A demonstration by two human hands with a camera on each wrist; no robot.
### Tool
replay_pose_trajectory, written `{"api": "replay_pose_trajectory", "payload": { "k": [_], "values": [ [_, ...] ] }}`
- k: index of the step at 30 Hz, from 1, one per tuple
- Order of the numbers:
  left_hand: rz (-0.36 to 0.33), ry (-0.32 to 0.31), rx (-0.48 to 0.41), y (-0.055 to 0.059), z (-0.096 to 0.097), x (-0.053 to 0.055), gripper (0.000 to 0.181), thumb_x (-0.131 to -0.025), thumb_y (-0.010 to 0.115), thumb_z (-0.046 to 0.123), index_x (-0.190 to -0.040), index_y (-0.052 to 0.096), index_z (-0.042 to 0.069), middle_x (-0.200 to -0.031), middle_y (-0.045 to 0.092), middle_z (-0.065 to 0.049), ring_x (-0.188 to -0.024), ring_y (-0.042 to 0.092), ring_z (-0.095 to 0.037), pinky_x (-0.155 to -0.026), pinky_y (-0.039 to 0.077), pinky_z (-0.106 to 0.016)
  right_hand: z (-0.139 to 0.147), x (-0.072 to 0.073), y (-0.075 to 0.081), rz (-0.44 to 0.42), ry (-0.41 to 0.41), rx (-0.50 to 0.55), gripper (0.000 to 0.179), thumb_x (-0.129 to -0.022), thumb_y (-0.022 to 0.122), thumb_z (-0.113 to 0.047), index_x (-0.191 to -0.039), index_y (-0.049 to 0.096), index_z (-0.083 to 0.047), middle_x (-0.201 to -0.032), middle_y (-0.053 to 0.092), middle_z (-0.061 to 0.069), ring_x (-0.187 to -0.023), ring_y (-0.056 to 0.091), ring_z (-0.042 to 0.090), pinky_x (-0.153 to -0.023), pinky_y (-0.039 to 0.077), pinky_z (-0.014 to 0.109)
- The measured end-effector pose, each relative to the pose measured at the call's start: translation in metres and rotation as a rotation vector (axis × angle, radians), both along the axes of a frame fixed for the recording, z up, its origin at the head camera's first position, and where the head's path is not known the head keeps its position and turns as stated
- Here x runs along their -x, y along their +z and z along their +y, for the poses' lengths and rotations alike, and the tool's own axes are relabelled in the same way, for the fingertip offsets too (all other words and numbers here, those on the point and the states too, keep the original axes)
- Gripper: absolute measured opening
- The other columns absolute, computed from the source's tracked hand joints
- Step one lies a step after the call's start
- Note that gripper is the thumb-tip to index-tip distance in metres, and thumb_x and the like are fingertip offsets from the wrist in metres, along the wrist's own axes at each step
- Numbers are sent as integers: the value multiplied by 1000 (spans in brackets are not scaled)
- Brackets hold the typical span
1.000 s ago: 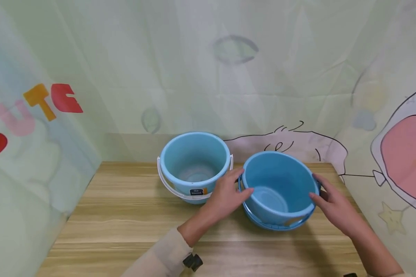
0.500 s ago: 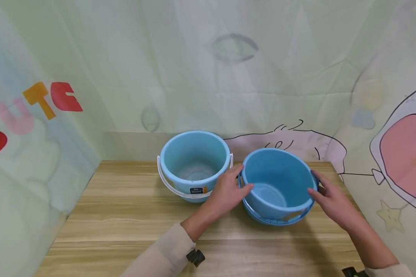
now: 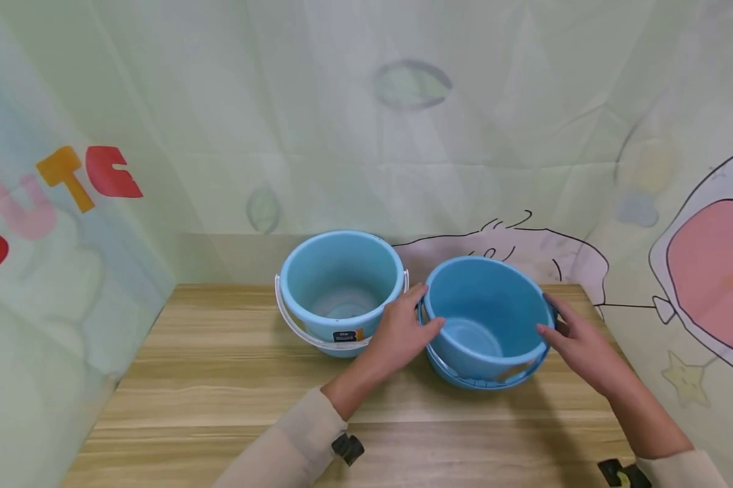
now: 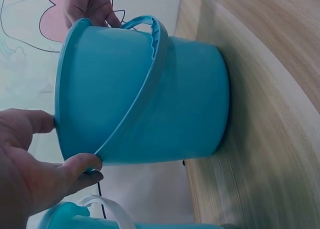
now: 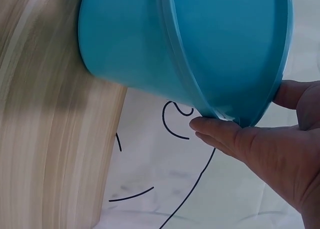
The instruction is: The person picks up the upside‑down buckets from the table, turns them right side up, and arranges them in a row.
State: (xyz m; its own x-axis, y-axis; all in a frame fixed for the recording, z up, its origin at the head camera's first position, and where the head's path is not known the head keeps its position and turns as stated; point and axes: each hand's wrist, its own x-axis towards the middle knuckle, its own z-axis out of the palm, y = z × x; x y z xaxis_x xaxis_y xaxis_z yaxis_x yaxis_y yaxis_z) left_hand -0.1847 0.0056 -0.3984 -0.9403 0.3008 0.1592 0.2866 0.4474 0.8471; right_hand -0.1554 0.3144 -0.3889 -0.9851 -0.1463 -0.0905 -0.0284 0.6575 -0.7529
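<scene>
A darker blue bucket [image 3: 488, 369] is at the right of the table, its mouth facing up and its blue handle lowered against the front. My left hand [image 3: 399, 332] grips its left rim, thumb over the edge and fingers outside. On the opposite side, my right hand [image 3: 586, 352] pinches the rim between thumb and fingers. The left wrist view shows the same bucket [image 4: 115, 89] with its base right at the wooden top. A lighter blue bucket [image 3: 317, 325] with a white handle and a small dark label stands just left of my left hand.
The wooden table [image 3: 220, 407] runs back to a pale printed cloth [image 3: 317, 135] hanging behind it. More printed cloth [image 3: 708, 407] closes in the right side. The lighter bucket stands near the back edge.
The darker blue bucket has shifted slightly toward the back and left, with both hands still gripping its rim. The lighter bucket has stayed in place.
</scene>
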Motion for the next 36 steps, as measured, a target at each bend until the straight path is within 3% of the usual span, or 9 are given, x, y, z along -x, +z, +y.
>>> {"api": "replay_pose_trajectory", "payload": {
  "k": [13,20,27,36],
  "values": [
    [-19,27,-31,-1,7,6,62,-97,71,19,-152,48,4,-154,54,-11,-139,55,-26,-108,52,-45,7,11,-2,-10,13,33,75,-109,52,-21,-163,7,3,-164,12,40,-140,28,67,-97,48,63],
    [-31,52,-33,-1,12,11,64,-98,69,19,-155,44,3,-159,48,-11,-144,49,-27,-112,48,-46,8,19,1,-3,17,42,74,-109,52,-20,-163,8,4,-164,13,40,-140,30,66,-98,47,62],
    [15,82,-10,-1,15,18,62,-98,67,15,-153,44,-2,-159,45,-17,-148,44,-29,-119,41,-45,8,29,2,4,24,66,73,-109,51,-19,-163,8,5,-165,10,38,-141,27,66,-100,46,62],
    [-19,97,-33,2,18,26,61,-98,67,14,-153,44,-1,-158,47,-16,-149,43,-29,-118,42,-45,7,38,2,-27,10,79,74,-109,51,-19,-163,4,3,-166,6,37,-144,23,65,-101,45,62]
  ]
}}
